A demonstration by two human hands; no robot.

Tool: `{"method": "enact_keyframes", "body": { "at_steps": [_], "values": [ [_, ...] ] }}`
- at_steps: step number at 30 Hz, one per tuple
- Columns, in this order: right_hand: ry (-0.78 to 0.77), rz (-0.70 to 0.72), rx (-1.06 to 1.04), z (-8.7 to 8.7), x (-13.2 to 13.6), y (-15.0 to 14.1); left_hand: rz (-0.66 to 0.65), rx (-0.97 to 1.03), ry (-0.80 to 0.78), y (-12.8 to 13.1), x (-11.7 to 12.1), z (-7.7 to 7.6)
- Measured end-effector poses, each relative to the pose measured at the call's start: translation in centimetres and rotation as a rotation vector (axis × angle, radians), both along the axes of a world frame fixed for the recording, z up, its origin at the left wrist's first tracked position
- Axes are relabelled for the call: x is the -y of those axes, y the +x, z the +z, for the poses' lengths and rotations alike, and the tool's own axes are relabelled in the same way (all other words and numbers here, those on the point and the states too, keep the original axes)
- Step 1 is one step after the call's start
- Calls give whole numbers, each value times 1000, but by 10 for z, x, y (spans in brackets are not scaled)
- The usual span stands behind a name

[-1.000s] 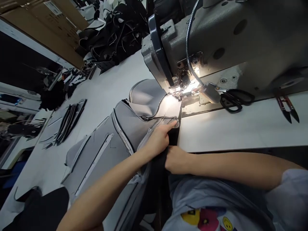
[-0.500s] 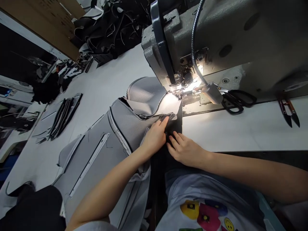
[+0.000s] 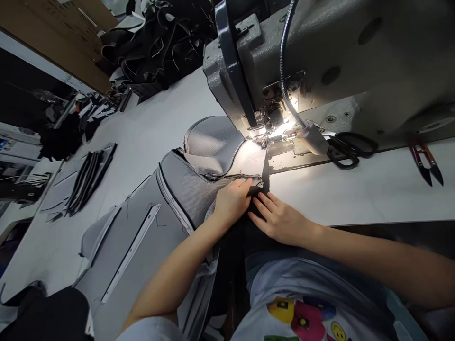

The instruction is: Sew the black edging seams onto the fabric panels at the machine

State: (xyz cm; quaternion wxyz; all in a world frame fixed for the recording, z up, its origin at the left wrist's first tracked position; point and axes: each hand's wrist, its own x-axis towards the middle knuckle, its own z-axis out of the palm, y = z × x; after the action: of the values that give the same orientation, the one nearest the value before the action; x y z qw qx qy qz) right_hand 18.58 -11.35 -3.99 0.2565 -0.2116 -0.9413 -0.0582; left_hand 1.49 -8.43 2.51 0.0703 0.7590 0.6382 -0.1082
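A large sewn piece of grey mesh fabric [image 3: 188, 194] lies across the table, its far end under the lit presser foot [image 3: 263, 141] of a sewing machine [image 3: 320, 61]. My left hand [image 3: 232, 201] is closed on the layered edge just in front of the foot, thumb and fingertips pinching the grey fabric where it meets a black fabric strip [image 3: 266, 170]. Beside it, my right hand [image 3: 279, 218] grips the upper edge of the black fabric, fingers bent over it and thumb hidden. The black fabric hangs down towards my lap.
Black-handled scissors [image 3: 350, 149] lie by the machine base, and thread snips [image 3: 424, 161] rest further right. A stack of cut grey and black pieces [image 3: 83, 182] is at left on the white table [image 3: 152, 123]. Dark scraps [image 3: 159, 47] are heaped behind.
My left hand has shifted slightly down and right along the layered edge, closer to my right hand. The black fabric's edge now shows raised between the hands. The view has shifted a little.
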Motion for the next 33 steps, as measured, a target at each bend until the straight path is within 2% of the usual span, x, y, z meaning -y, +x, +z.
{"method": "enact_keyframes", "body": {
  "at_steps": [3,7,10,16,23,27,33],
  "values": [
    [-3,9,-15,0,-1,0,-6,228,-16,3,-3,0],
    [-23,34,-16,3,-3,4,25,660,-190,8,-9,-3],
    [-30,39,14,7,-4,6,31,746,-259,10,-13,-5],
    [-59,67,58,8,-13,14,-46,585,-174,18,-21,-7],
    [8,106,91,7,-45,27,-95,325,-85,25,-48,-9],
    [42,128,108,6,-64,29,-100,244,-46,25,-65,-9],
    [-67,180,26,6,-88,33,-169,179,76,26,-79,-14]
  ]
}}
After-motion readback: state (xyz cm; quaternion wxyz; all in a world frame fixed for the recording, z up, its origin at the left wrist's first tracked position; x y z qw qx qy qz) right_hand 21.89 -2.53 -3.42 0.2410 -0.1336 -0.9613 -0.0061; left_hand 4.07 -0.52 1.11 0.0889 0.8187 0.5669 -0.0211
